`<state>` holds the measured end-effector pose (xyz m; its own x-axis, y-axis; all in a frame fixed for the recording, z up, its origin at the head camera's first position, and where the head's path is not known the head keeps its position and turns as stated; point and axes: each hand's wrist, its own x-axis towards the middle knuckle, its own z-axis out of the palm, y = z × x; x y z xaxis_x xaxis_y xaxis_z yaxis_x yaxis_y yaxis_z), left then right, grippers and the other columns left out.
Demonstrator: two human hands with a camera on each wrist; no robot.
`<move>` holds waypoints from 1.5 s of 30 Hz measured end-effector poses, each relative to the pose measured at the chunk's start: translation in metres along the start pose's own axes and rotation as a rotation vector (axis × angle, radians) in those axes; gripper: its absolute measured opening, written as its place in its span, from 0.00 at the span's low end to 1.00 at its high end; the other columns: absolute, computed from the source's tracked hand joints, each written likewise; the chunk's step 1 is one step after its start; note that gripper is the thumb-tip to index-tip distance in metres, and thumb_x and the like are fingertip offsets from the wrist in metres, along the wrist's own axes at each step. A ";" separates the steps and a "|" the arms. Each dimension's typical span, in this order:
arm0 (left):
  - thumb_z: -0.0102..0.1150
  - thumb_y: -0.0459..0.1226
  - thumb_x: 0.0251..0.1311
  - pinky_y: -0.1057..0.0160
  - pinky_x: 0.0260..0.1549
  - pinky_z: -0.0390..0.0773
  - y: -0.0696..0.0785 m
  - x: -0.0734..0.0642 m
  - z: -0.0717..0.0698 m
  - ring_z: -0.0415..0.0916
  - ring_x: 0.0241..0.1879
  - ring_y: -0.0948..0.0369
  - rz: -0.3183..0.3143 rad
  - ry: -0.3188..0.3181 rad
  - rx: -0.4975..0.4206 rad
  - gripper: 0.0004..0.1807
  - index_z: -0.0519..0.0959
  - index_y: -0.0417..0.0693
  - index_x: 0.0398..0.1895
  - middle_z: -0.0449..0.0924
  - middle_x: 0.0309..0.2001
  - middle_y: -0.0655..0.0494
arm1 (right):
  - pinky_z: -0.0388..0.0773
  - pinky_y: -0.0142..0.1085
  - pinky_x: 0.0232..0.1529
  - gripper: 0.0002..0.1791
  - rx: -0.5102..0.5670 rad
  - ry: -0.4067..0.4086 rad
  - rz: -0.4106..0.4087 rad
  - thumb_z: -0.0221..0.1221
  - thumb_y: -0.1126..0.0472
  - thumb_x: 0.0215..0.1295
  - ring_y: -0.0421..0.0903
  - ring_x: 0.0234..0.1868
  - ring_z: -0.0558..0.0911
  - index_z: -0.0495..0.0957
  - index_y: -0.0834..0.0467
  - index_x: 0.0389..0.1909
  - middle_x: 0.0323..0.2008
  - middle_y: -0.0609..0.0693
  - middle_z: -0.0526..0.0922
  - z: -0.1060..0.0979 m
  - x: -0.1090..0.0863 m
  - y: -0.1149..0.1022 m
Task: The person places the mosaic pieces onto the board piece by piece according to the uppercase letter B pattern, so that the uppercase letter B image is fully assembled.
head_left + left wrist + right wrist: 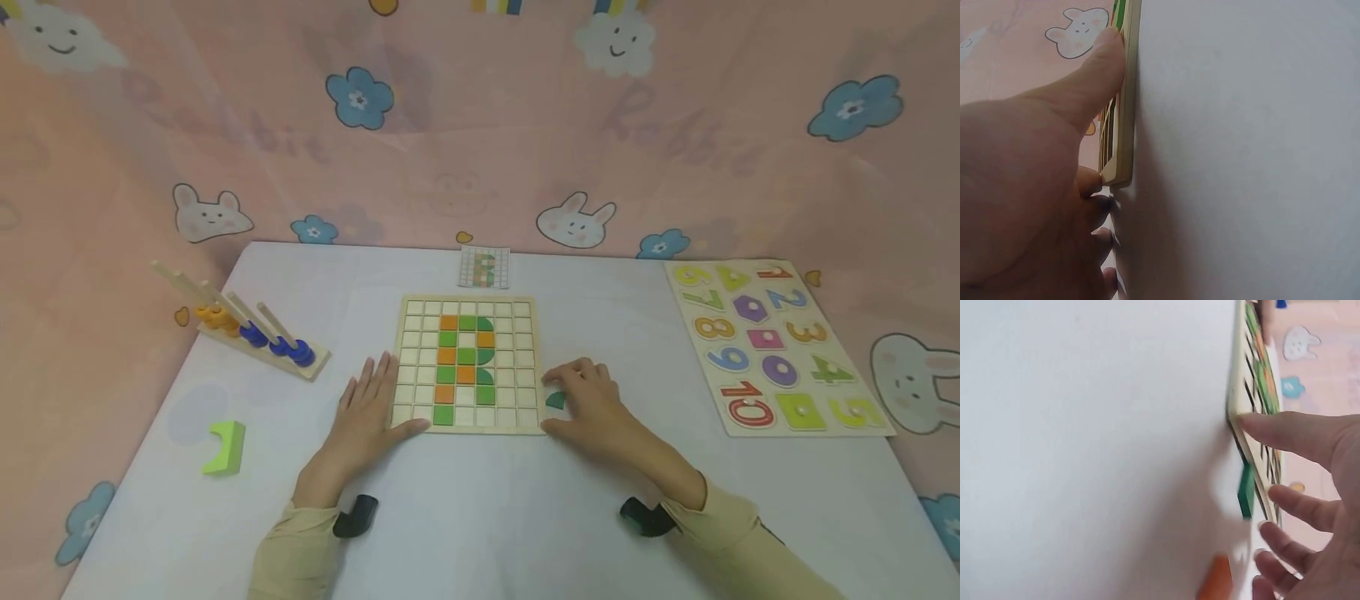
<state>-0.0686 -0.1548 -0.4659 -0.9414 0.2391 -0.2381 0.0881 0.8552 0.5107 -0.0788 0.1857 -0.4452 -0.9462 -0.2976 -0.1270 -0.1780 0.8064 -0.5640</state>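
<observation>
A wooden grid board (506, 408) lies on the table, filled partly with orange, green and cream tiles in the form of a letter R. My left hand (367, 408) lies along its left edge with straight fingers, the thumb (1107, 59) resting at the front corner. At the right edge is my right hand (596, 408), its thumb touching the front right corner and its fingers spread loosely near the side. Between that thumb and forefinger a dark green rounded tile (555, 400) sits beside the board. An orange piece (1216, 578) shows below the right fingers in the right wrist view.
Behind the board lies a small pattern card (483, 267). A wooden peg stacker (281, 360) with blue and orange rings stands at left, a lime-green notched block (228, 448) nearer me. A number and shape puzzle board (765, 312) covers the right side. Printed cloth hangs behind.
</observation>
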 end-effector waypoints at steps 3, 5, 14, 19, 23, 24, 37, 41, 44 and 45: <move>0.64 0.57 0.70 0.35 0.83 0.32 -0.001 0.001 0.000 0.26 0.87 0.41 -0.006 -0.010 0.003 0.60 0.37 0.39 0.87 0.31 0.88 0.42 | 0.68 0.53 0.52 0.35 -0.047 -0.011 0.016 0.79 0.59 0.55 0.59 0.56 0.69 0.77 0.59 0.63 0.61 0.64 0.74 -0.013 -0.009 0.009; 0.63 0.57 0.71 0.37 0.84 0.30 -0.001 0.001 0.000 0.23 0.87 0.43 -0.017 -0.026 0.004 0.61 0.35 0.40 0.87 0.29 0.88 0.44 | 0.69 0.53 0.51 0.36 -0.057 -0.024 0.036 0.79 0.60 0.55 0.60 0.55 0.70 0.76 0.60 0.64 0.61 0.66 0.74 -0.020 -0.015 0.013; 0.63 0.58 0.71 0.36 0.84 0.30 -0.001 0.000 -0.001 0.23 0.87 0.43 -0.022 -0.035 0.002 0.61 0.34 0.40 0.87 0.29 0.88 0.45 | 0.79 0.53 0.50 0.23 -0.063 -0.052 0.171 0.75 0.65 0.58 0.57 0.47 0.74 0.78 0.64 0.52 0.44 0.60 0.79 -0.036 -0.026 0.029; 0.63 0.57 0.71 0.36 0.83 0.29 -0.001 0.000 -0.001 0.22 0.87 0.43 -0.021 -0.040 -0.001 0.61 0.34 0.40 0.87 0.28 0.88 0.45 | 0.77 0.49 0.47 0.16 -0.041 -0.026 0.175 0.73 0.67 0.59 0.55 0.46 0.74 0.80 0.64 0.45 0.41 0.58 0.80 -0.033 -0.027 0.032; 0.63 0.57 0.71 0.36 0.83 0.29 -0.002 0.001 0.000 0.23 0.87 0.43 -0.017 -0.033 -0.005 0.61 0.34 0.40 0.87 0.29 0.88 0.45 | 0.78 0.49 0.48 0.14 -0.022 0.013 0.146 0.73 0.67 0.60 0.54 0.45 0.75 0.81 0.64 0.44 0.41 0.57 0.82 -0.029 -0.027 0.029; 0.63 0.57 0.71 0.36 0.83 0.30 -0.002 0.000 0.000 0.23 0.87 0.43 -0.016 -0.031 -0.005 0.61 0.34 0.40 0.87 0.29 0.88 0.45 | 0.78 0.49 0.48 0.13 -0.015 0.026 0.139 0.73 0.67 0.60 0.54 0.45 0.76 0.81 0.64 0.44 0.41 0.57 0.82 -0.027 -0.026 0.029; 0.64 0.58 0.71 0.35 0.83 0.31 -0.003 0.001 0.002 0.24 0.87 0.42 -0.001 -0.017 -0.011 0.61 0.35 0.40 0.87 0.30 0.88 0.44 | 0.75 0.32 0.37 0.08 0.137 0.213 0.021 0.69 0.71 0.64 0.45 0.37 0.78 0.81 0.60 0.40 0.34 0.52 0.84 -0.010 -0.018 0.017; 0.64 0.57 0.71 0.35 0.83 0.31 -0.002 0.001 0.001 0.24 0.87 0.42 0.002 -0.016 -0.008 0.61 0.35 0.39 0.87 0.30 0.88 0.44 | 0.75 0.31 0.37 0.06 0.189 0.228 -0.022 0.69 0.68 0.67 0.44 0.36 0.78 0.83 0.59 0.42 0.36 0.51 0.86 0.001 -0.015 0.011; 0.63 0.57 0.71 0.35 0.83 0.31 -0.002 0.001 0.001 0.24 0.87 0.42 -0.002 -0.019 -0.007 0.61 0.35 0.40 0.87 0.30 0.88 0.44 | 0.76 0.30 0.37 0.06 0.224 0.195 -0.041 0.70 0.68 0.66 0.42 0.36 0.78 0.84 0.56 0.41 0.36 0.48 0.86 0.011 -0.014 0.003; 0.63 0.58 0.71 0.36 0.83 0.30 -0.002 0.001 0.001 0.24 0.87 0.43 -0.003 -0.022 -0.009 0.61 0.34 0.40 0.87 0.29 0.88 0.45 | 0.75 0.30 0.37 0.06 0.233 0.184 -0.047 0.70 0.68 0.66 0.41 0.36 0.77 0.84 0.56 0.40 0.35 0.47 0.86 0.013 -0.014 0.000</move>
<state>-0.0697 -0.1555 -0.4675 -0.9342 0.2464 -0.2581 0.0819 0.8521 0.5169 -0.0621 0.1828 -0.4544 -0.9752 -0.2173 0.0422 -0.1765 0.6486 -0.7404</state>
